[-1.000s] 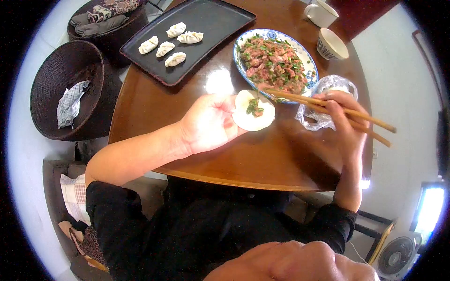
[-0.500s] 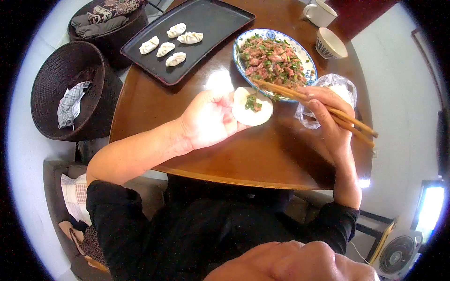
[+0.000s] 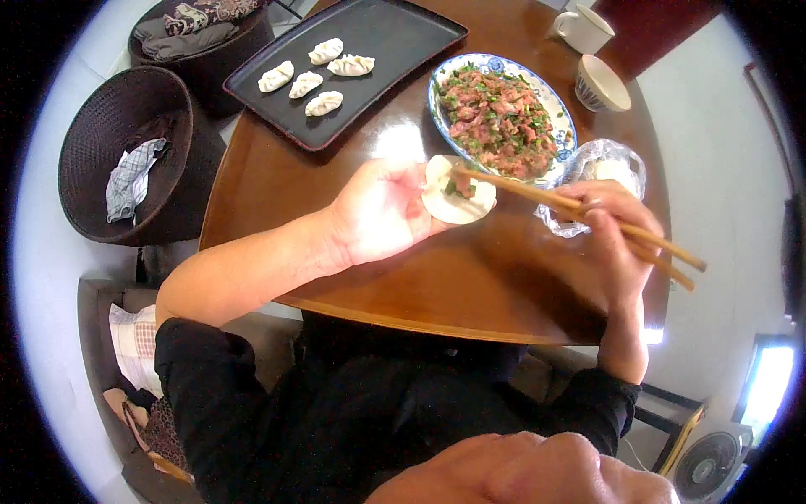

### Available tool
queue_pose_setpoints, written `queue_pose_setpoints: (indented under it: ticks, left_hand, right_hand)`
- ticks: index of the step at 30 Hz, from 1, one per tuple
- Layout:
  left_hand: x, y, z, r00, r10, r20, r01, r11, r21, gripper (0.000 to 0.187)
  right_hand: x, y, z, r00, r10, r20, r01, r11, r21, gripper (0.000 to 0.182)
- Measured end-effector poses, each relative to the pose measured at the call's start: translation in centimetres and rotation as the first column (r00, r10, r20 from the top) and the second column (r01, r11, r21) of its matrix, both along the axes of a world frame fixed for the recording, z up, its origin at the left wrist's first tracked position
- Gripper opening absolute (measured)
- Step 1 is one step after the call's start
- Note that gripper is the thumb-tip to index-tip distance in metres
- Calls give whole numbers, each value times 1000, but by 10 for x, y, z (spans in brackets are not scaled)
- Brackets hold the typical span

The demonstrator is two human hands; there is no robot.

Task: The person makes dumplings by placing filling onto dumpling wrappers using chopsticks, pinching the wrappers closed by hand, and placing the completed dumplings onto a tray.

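On the fingers of my left hand (image 3: pixel 382 206) rests a round white dumpling wrapper (image 3: pixel 470 210), palm turned up. A small heap of meat and chopped greens lies on the wrapper. My right hand (image 3: pixel 617 239) grips a pair of wooden chopsticks (image 3: pixel 537 195), whose tips touch the filling on the wrapper. Just beyond, a blue-and-white plate (image 3: pixel 569 149) bears a large mound of pink meat filling (image 3: pixel 499 118) with green bits. Several pleated dumplings (image 3: pixel 324 103) sit on a black tray (image 3: pixel 386 42) at the upper left.
Behind my right hand is a clear plastic bag (image 3: pixel 621 155) with something white in it. A white mug (image 3: pixel 585 30) and a patterned cup (image 3: pixel 603 84) stand at the table's (image 3: pixel 470 286) far right. Dark woven baskets (image 3: pixel 84 168) holding cloth are on the left.
My right hand has shifted right and slightly down, and the chopstick tips have gone from the plate's edge to the filling on the wrapper. My left hand still holds the wrapper.
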State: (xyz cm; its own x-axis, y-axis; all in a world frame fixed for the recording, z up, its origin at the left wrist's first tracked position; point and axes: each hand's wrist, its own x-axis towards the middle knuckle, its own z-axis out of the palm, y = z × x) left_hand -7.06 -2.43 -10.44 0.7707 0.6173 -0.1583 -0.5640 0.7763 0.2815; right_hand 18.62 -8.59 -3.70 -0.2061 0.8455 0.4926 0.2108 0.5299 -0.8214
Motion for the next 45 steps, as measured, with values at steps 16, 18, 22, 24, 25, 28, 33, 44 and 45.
queue_pose_setpoints:
  ticks: [16, 18, 22, 24, 25, 28, 33, 44, 45]
  left_hand:
    - [-2, -5, -3, 1000, 2, 2, -2, 1000, -29, 47]
    - [-3, -5, -3, 1000, -4, 6, 4, 1000, 0, 47]
    - [-4, -6, -1, 1000, -12, -9, 12, 999, 36, 49]
    - [-5, -6, 0, 1000, -12, 1, 12, 999, 47, 49]
    - [-5, -6, 0, 1000, -10, 11, 10, 998, 57, 48]
    - [-4, -5, -1, 1000, -15, -5, 15, 999, 32, 48]
    - [-3, -6, 1, 998, 15, -53, -14, 1000, 23, 51]
    - [-1, -5, 3, 997, 14, -73, -13, 1000, 6, 56]
    - [-1, -5, 1, 998, 6, -65, -6, 1000, 10, 56]
  right_hand:
    - [14, -3, 27, 946, -323, -12, 318, 937, -145, 17]
    - [20, 4, 22, 959, -285, 1, 280, 942, -182, 17]
    - [10, 8, 9, 978, -194, 78, 203, 970, -131, 16]
    - [14, 10, 5, 980, -170, 105, 180, 980, -89, 16]
    - [17, 11, 3, 981, -194, 28, 196, 973, -118, 17]
    - [20, 11, 5, 969, -228, -94, 213, 966, -150, 16]
    - [17, 11, 7, 976, -203, 73, 211, 970, -121, 12]
    - [10, 3, 14, 933, -344, -104, 313, 921, -233, 13]
    - [9, 4, 12, 954, -298, -28, 288, 939, -189, 13]
